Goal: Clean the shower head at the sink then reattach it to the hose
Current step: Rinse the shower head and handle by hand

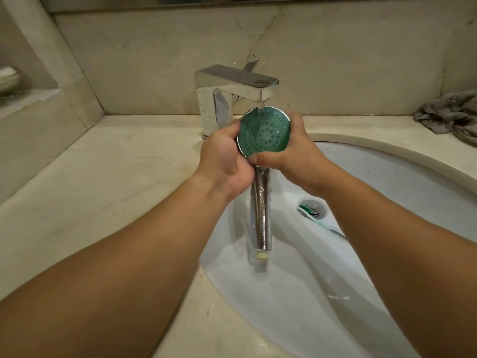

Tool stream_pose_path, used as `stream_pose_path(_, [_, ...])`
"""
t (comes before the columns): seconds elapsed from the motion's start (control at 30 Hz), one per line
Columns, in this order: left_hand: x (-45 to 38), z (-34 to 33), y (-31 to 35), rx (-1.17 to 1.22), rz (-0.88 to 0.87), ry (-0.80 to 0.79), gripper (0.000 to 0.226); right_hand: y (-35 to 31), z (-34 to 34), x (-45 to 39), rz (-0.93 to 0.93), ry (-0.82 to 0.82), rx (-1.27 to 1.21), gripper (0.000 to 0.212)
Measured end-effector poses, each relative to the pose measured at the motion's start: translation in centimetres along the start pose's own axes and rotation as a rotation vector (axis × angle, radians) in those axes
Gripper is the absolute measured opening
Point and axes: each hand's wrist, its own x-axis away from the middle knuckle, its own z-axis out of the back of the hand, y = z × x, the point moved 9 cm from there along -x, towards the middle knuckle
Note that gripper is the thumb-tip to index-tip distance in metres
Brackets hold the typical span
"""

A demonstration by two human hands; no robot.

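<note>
Two hands' grip, left hand point(222, 153), right hand point(291, 148), holding shower head point(263, 133) under faucet point(232, 86); marble counter point(103, 164).

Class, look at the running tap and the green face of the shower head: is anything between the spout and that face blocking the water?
Nothing visible does. The shower head sits face up right under the faucet spout. The left hand and right hand grip its rim at the sides, with only the right thumb lying across the lower edge.

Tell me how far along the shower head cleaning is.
Done: the shower head is off its hose, at the sink. In hand: left hand and right hand hold it under the running faucet. Left: reattaching; no hose in view.
</note>
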Motion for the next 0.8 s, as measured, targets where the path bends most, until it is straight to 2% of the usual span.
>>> stream_pose_path(0.1, [-0.1,0.1,-0.1,0.031,-0.018,0.019,0.047,-0.3,0.3,0.0,0.020,0.078,0.020,0.094])
stream_pose_path(0.27, [0.3,-0.3,-0.3,0.049,-0.031,-0.005,0.044,-1.4,0.6,1.1,-0.011,0.473,-0.002,0.068])
stream_pose_path(0.43, [0.1,-0.5,-0.4,0.046,-0.057,-0.011,0.046,-1.2,0.3,1.5,-0.073,0.557,-0.075,0.051])
stream_pose_path(0.6, [0.1,0.0,0.2,-0.003,-0.091,0.029,0.043,-0.9,0.0,0.4,-0.093,0.448,-0.141,0.026])
stream_pose_path(0.7, [0.0,0.1,0.8,-0.014,-0.088,0.010,0.043,-0.8,-0.4,-0.3,-0.053,0.251,-0.217,0.025])
stream_pose_path(0.8, [-0.3,0.5,0.9,-0.024,-0.084,0.017,0.043,-0.4,-0.4,-0.2,0.002,0.019,-0.290,0.032])
